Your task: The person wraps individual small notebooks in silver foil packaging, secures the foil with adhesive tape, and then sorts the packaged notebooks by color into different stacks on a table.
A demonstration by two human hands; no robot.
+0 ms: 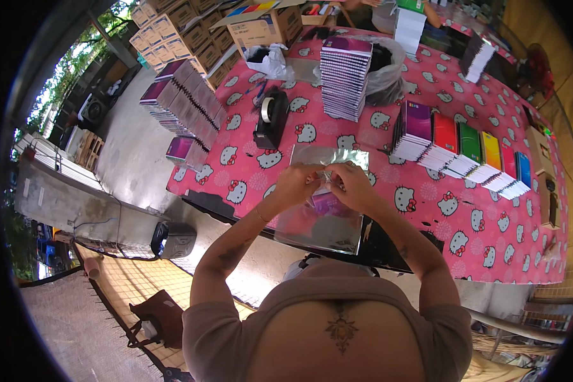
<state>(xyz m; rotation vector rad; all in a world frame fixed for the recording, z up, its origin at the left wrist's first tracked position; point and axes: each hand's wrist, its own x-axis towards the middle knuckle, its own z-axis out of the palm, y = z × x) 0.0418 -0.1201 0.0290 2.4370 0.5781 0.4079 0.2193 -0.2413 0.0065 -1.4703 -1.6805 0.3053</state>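
My left hand [298,184] and my right hand [352,184] meet near the table's front edge. The fingers of both are closed in a pinch on clear plastic film [358,159], gathered between them. Below the fingertips a purple notebook [328,204] shows in part, with film around it. The rest of that notebook is hidden by my hands and the glare. A shiny clear plastic sheet [321,235] lies under it and hangs over the front edge. Just beyond my left hand stands a black tape dispenser [272,121] with a roll of tape.
Pink patterned cloth covers the table [254,181]. A tall stack of spiral notebooks [344,79] stands ahead; wrapped stacks [181,105] are at the left edge. Notebooks in several colours [468,146] sit in a row at right. A clear plastic bag [388,70] and cartons [264,28] are farther back.
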